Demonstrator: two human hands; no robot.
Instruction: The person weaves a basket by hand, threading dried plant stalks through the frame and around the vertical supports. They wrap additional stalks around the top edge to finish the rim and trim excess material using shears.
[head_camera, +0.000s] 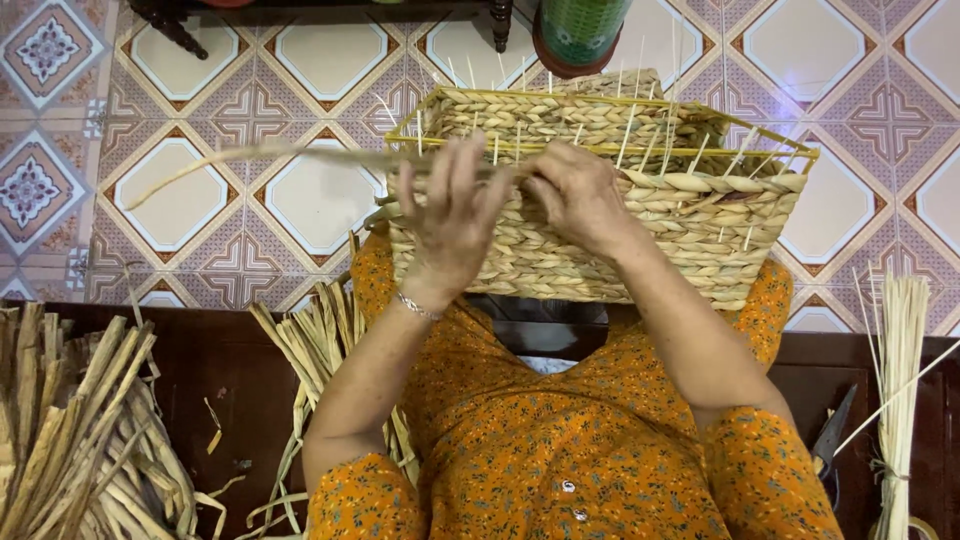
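Observation:
A rectangular woven basket (690, 215) of braided straw rests on my lap, thin pale sticks poking up along its yellow wire rim. A long dried reed strand (250, 155) runs from the basket's near rim out to the left. My left hand (450, 220) is raised in front of the basket's left part, fingers spread upward, with the strand passing at its fingertips. My right hand (580, 195) pinches the strand against the near rim at the basket's middle.
A bundle of dried reeds (80, 430) lies at lower left and more strands (320, 350) by my left arm. A tied bunch of thin sticks (900, 370) and scissors (835, 430) sit at right. A green cylinder (580, 30) and dark furniture legs stand on the patterned tile floor.

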